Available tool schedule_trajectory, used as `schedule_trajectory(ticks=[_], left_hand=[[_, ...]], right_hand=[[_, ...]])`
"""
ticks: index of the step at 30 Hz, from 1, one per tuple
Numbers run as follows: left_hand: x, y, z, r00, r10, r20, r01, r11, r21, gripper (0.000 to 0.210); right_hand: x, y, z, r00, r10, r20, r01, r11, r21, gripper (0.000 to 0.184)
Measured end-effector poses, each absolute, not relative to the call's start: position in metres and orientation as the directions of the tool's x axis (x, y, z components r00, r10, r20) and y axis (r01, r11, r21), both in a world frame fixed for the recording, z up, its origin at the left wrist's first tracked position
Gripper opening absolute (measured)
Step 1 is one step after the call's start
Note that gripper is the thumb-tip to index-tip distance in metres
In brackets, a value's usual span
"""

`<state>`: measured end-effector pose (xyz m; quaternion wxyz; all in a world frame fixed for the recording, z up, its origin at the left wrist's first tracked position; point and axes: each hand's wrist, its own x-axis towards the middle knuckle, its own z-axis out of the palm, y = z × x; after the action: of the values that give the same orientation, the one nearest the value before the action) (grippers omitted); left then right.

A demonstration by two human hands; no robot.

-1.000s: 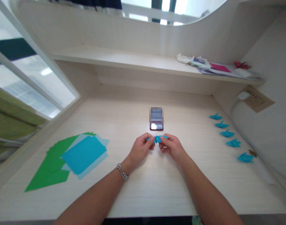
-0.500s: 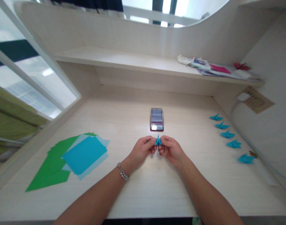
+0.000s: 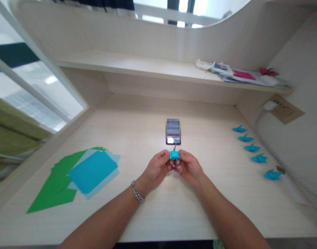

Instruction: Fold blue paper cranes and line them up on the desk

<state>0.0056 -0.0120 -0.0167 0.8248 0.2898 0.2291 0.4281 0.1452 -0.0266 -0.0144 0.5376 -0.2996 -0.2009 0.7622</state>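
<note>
1. The left hand (image 3: 158,166), at the centre of the frame, is nearly closed, thumb and fingers pinched on the left side of a small blue paper figure.
2. The right hand (image 3: 190,166) mirrors it, thumb and fingers pinched on the figure's right side; its lower fingers curl beneath, close to those of the other hand.
3. The blue paper figure (image 3: 174,155) sits between the two thumbs, just below the middle of the frame, with a thin point rising from its top toward the phone. Its finer folds are too small to tell.
4. A silver chain bracelet (image 3: 137,192) circles the left wrist.
5. Just above the hands in the frame, a phone (image 3: 173,140) lies flat on the pale table (image 3: 169,214), most of its screen blurred into blocks.
6. At lower left, blue paper sheets (image 3: 94,171), some of them paler, overlap a fanned spread of green paper sheets (image 3: 51,190).
7. At right, five blue folded birds (image 3: 252,148) stand apart in a slanting row; a small brown object (image 3: 280,169) touches or lies just behind the nearest one.
8. Along the right edge, a pale cable (image 3: 259,133) runs down from a white plug (image 3: 270,105) in a wall socket (image 3: 287,110).
9. Across the upper part, a shelf (image 3: 137,65) carries papers (image 3: 244,74) and a red item (image 3: 268,71) at its right end.
10. At the very top is a curved-edged mirror (image 3: 207,12).
</note>
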Motion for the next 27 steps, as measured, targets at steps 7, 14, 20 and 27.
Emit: schedule_trajectory(ticks=[7, 14, 20, 27], left_hand=[[0.0027, -0.0087, -0.018, 0.544, 0.83, -0.126, -0.551, 0.466, 0.692, 0.023], [0.0019, -0.0077, -0.018, 0.507, 0.848, -0.156, -0.545, 0.455, 0.704, 0.023], [0.0026, -0.0079, -0.0137, 0.488, 0.854, -0.182, -0.553, 0.464, 0.692, 0.024], [0.0029, -0.0086, -0.014, 0.484, 0.855, -0.186, -0.545, 0.461, 0.701, 0.023]], right_hand=[[0.1475, -0.0258, -0.0125, -0.259, 0.936, -0.24, -0.666, -0.353, -0.657, 0.021], [0.1483, -0.0227, -0.0131, -0.205, 0.935, -0.288, -0.626, -0.352, -0.696, 0.027], [0.1506, -0.0211, -0.0112, -0.188, 0.926, -0.327, -0.646, -0.367, -0.669, 0.033], [0.1491, -0.0195, -0.0112, -0.084, 0.93, -0.358, -0.644, -0.324, -0.692, 0.048]])
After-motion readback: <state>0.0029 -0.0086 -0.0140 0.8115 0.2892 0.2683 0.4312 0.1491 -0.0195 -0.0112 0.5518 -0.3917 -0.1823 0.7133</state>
